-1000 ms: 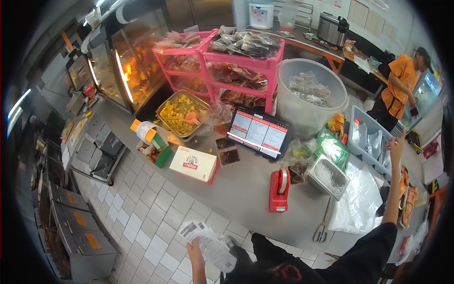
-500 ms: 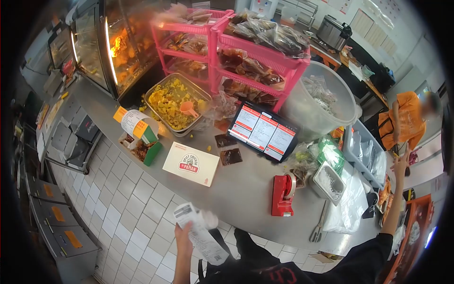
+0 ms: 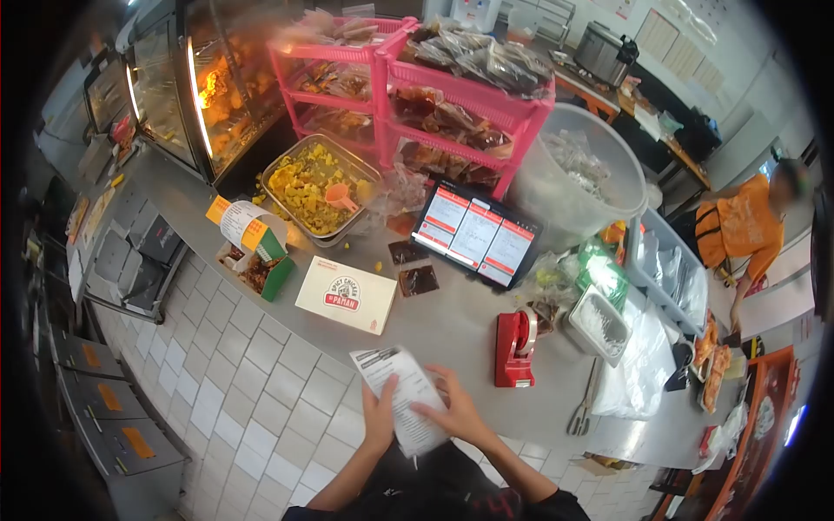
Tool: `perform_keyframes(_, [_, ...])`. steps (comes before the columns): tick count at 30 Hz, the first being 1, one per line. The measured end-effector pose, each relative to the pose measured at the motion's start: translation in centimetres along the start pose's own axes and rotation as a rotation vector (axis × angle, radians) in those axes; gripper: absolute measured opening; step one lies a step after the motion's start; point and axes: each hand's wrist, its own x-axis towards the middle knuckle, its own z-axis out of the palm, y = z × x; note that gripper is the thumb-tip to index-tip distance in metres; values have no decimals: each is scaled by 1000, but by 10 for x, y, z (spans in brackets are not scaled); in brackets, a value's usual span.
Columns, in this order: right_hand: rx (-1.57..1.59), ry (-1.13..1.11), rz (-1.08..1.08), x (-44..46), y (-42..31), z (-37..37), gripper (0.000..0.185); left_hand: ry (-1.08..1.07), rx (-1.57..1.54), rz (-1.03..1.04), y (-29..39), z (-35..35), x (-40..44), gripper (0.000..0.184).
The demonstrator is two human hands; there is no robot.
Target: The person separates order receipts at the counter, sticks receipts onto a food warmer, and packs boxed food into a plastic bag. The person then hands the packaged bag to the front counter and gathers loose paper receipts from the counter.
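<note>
A printed paper receipt [image 3: 402, 392] is held in front of my body, just off the counter's near edge. My left hand [image 3: 379, 418] pinches its left side, thumb lying over the print. From the right, my right hand [image 3: 459, 417] has its thumb on the paper and its fingers curled at the edge. Beyond the hands lies a closed white carton [image 3: 346, 297] printed "Spicy Chicken". Left of it sits an open green food box [image 3: 276, 276] with dark food inside and a printed slip [image 3: 243, 224] standing on it. Two dark sauce sachets [image 3: 419, 280] rest beside the carton.
A tablet [image 3: 473, 233] stands past the sachets. A red tape dispenser [image 3: 516, 347], tongs [image 3: 584, 404] and a metal tray [image 3: 598, 323] are on the right. Pink racks [image 3: 512, 113], a yellow-food tray [image 3: 317, 187] and a lit display case [image 3: 221, 95] stand behind. A person in orange [image 3: 743, 221] is far right.
My right arm has come back from far right, and its hand now grips the receipt alongside my left. The receipt has moved up and right. The person in orange has lowered an arm.
</note>
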Motion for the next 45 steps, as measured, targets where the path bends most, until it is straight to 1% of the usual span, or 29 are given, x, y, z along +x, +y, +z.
perform_keyframes(1, [22, 4, 8, -7, 9, -1, 46, 2, 23, -6, 3, 7, -1, 37])
perform_keyframes(3, [309, -165, 176, -22, 29, -12, 37, -40, -29, 23, 7, 17, -3, 40])
perform_keyframes(4, [287, -169, 264, -32, 34, -15, 28, -118, -31, -151, 14, 19, -6, 43])
perform_keyframes(5, [298, -171, 273, -39, 39, -19, 28, -110, -21, -158, 10, 14, -5, 43])
perform_keyframes(7, [278, -192, 287, -47, 51, -22, 27, -503, -547, -737, -4, 0, -2, 47])
perform_keyframes(8, [180, -218, 257, -47, 55, -25, 29, -498, -531, -741, -7, 0, -5, 47])
perform_keyframes(9, [193, -214, 251, -47, 57, -28, 29, -509, -468, -693, -10, 2, -6, 48])
perform_keyframes(10, [127, -241, 214, -47, 58, -30, 30, -524, -406, -644, -12, 5, -6, 50])
perform_keyframes(12, [73, -258, 175, -50, 56, -33, 31, -518, -380, -642, -12, 6, -2, 50])
perform_keyframes(14, [117, -248, 39, -53, 50, -35, 34, -512, -363, -636, -4, 15, 1, 50])
perform_keyframes(16, [69, -261, 16, -55, 43, -42, 36, -515, -307, -531, 9, 27, 1, 48])
perform_keyframes(17, [13, -278, -3, -57, 42, -45, 37, -519, -301, -530, 12, 30, 2, 48])
perform_keyframes(19, [10, -323, -65, -60, 45, -52, 37, -457, -250, -446, 17, 32, 3, 47])
perform_keyframes(20, [4, -372, -121, -60, 47, -53, 37, -461, -247, -444, 17, 31, 5, 47])
perform_keyframes(22, [-17, -363, -164, -62, 51, -51, 36, -395, -385, -382, 13, 24, 11, 46])
perform_keyframes(23, [-38, -358, -201, -64, 54, -50, 35, -398, -382, -381, 14, 22, 13, 46])
perform_keyframes(24, [-36, -355, -204, -65, 59, -50, 35, -351, -362, -334, 17, 19, 15, 45])
perform_keyframes(25, [12, -415, 48, -65, 64, -50, 35, -305, -342, -287, 20, 20, 15, 44])
perform_keyframes(26, [60, -469, 300, -65, 67, -51, 35, -168, -277, -269, 29, 29, 11, 33])
perform_keyframes(27, [59, -465, 296, -65, 66, -51, 35, -174, -276, -269, 30, 29, 12, 33])
perform_keyframes(29, [175, -394, 336, -69, 57, -47, 35, -37, -257, -204, 33, 24, 13, 31])
perform_keyframes(30, [176, -392, 335, -69, 49, -44, 35, -49, -254, -189, 35, 23, 11, 33])
perform_keyframes(32, [265, -260, 18, -68, 33, -41, 48, -52, -219, -183, 36, 24, 9, 33])
perform_keyframes(34, [238, -268, -3, -64, 37, -40, 51, -51, -182, -172, 36, 22, 7, 33])
perform_keyframes(36, [210, -275, -29, -61, 39, -40, 54, -53, -86, -103, 32, 21, 6, 34])
perform_keyframes(38, [330, -244, -18, -60, 39, -39, 48, -74, -65, -94, 32, 24, 1, 34])
perform_keyframes(41, [366, -227, -5, -61, 25, -39, 46, -100, -42, -78, 28, 23, 1, 36])
perform_keyframes(43, [308, -213, -27, -60, 35, -39, 44, -104, -41, -70, 26, 21, 0, 36])
perform_keyframes(45, [243, -205, -53, -59, 44, -39, 43, -77, -29, -125, 26, 21, -1, 38])
